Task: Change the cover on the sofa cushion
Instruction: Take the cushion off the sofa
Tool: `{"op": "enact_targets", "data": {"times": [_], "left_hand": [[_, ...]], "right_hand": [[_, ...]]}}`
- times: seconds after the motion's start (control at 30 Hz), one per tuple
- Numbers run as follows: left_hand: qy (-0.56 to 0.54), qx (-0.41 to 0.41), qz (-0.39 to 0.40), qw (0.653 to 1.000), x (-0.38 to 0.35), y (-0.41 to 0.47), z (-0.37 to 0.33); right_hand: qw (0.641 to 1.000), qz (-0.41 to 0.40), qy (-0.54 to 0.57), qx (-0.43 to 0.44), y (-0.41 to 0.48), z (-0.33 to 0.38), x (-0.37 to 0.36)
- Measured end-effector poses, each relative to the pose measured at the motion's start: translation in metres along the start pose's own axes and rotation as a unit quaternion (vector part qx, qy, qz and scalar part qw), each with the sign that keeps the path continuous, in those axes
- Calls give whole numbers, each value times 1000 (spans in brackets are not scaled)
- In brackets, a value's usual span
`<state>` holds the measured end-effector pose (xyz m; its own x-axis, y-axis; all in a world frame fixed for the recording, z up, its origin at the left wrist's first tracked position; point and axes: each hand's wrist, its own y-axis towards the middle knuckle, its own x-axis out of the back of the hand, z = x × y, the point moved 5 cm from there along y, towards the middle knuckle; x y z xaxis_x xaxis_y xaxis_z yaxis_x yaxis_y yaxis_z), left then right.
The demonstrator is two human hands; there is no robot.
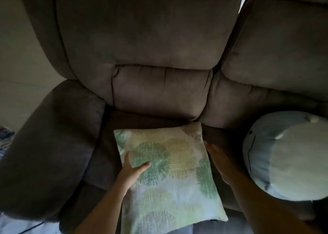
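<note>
The cushion [174, 171] lies flat on the seat of a sofa [156, 95]. It is square and pale, printed with blurred green, yellow and grey rounds. Its far corner reaches close to the foot of the backrest, and its near edge comes to the front of the seat. It sits between the two hands. The left grip [132, 168] is clamped on the cushion's left edge: the thumb lies across the top of the fabric, pointing toward the middle, and the fingers run along and round the side, where they are mostly hidden. The right grip [218, 161] is in shadow on the other side. Its fingers are straight and together, laid flat against the cushion's right edge rather than curled round it. Both forearms are bare and come in from the bottom of the view. The sofa is brownish-grey, soft and deeply padded, with a bulging backrest [142, 29] split by seams and a fat armrest [49, 145] to the left of the cushion. On the seat to the right, just beside the right forearm, sits a round pale-blue plush toy [287, 155] with a small dark eye and a thin line for a mouth. A plain pale wall [17, 38] rises behind the armrest. Some blue-and-white cloth [7, 141] shows at the left edge. The light is dim, apart from a bright slit between the back cushions at the top.
</note>
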<state>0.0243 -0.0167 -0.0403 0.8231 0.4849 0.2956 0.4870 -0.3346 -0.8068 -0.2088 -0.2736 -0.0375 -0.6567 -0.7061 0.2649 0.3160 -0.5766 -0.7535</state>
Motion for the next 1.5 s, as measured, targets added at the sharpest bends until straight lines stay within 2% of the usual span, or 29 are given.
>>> {"op": "enact_targets", "data": {"times": [0.13,0.3,0.4,0.53,0.67,0.9,1.0,1.17,1.4,1.5], "left_hand": [[34,-9,-17,999,-10,12,25],[12,-40,-17,999,-17,15,29],[-16,-42,-24,999,-20,18,32],[-54,-59,-47,996,-22,16,35],[-102,-58,-84,990,-19,3,34],[-136,-37,-83,987,4,-36,41],[-144,-54,-84,984,20,-62,34],[-149,-127,-84,977,58,-118,10],[-191,-226,-33,955,124,-212,-2],[-178,-286,-28,941,156,-260,0]], "right_hand": [[999,34,8,-13,14,-20,-17],[997,-55,-23,-51,29,-49,-26],[996,-61,-15,-67,24,-67,-24],[996,-71,40,-45,17,-85,-15],[992,-49,91,-78,-4,-78,-14],[993,-39,97,-54,-60,-55,-14],[994,-35,87,-51,-86,-49,-17],[996,-48,73,-4,-140,-23,-21],[974,-102,106,175,-283,39,-44],[958,-117,140,220,-338,46,-60]]}}
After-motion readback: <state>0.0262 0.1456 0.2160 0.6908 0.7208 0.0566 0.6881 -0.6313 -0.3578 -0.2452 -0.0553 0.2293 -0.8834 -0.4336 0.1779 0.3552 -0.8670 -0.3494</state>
